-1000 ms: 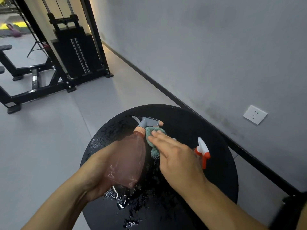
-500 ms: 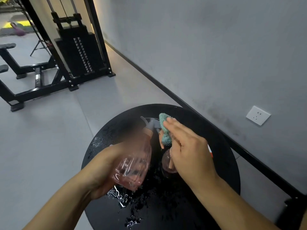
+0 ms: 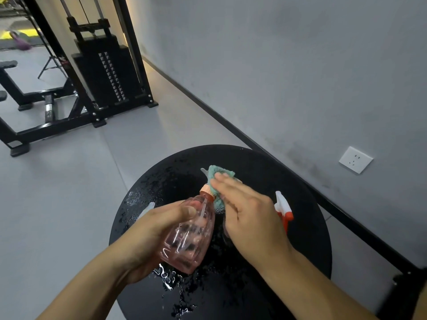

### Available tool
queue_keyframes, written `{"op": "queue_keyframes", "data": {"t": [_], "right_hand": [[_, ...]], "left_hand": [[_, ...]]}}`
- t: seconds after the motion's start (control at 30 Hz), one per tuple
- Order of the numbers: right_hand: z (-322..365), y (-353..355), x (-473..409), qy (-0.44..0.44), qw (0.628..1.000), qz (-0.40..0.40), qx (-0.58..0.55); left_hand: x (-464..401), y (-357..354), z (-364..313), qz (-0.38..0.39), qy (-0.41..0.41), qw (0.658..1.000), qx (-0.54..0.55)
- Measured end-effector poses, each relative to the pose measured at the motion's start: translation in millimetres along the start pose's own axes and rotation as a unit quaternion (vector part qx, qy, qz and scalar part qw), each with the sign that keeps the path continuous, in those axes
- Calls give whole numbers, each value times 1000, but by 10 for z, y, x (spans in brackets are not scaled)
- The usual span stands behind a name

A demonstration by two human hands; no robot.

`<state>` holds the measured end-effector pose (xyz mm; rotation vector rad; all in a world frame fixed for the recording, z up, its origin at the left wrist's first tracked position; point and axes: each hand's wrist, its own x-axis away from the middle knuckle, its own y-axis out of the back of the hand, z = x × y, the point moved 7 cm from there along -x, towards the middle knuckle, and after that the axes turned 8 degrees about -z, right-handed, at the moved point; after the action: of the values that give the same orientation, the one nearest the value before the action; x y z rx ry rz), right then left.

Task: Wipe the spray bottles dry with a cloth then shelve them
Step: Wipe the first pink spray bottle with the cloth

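Over the middle of the wet black tabletop, the left hand grips the pink bottle by its body, tilted with the sprayer pointing away. The right hand, fingers nearly straight, presses a green cloth onto the sprayer head. To dry it well, work the cloth around the collar and under the trigger, turning the bottle. A red-and-white sprayer shows near the right edge.
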<state>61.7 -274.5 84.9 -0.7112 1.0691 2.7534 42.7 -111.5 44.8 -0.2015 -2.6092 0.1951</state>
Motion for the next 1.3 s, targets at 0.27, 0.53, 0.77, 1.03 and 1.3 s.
{"op": "queue_keyframes", "data": {"t": [0.27,0.53,0.77,1.03,1.3], "right_hand": [[-85,99,-72,-18,999,-29,6],[-106,96,-88,-16,999,-31,8],[-32,28,-52,1,1000,1,-7],[32,-3,-25,6,1000,7,-20],[120,32,-12,21,999,-7,-30]], "left_hand": [[-22,26,-28,15,-6,1000,6],[-25,16,-32,16,-5,1000,13],[-26,-6,-17,16,-4,1000,4],[-25,3,-20,12,-23,999,-29],[-54,73,12,-14,-31,998,-56]]}}
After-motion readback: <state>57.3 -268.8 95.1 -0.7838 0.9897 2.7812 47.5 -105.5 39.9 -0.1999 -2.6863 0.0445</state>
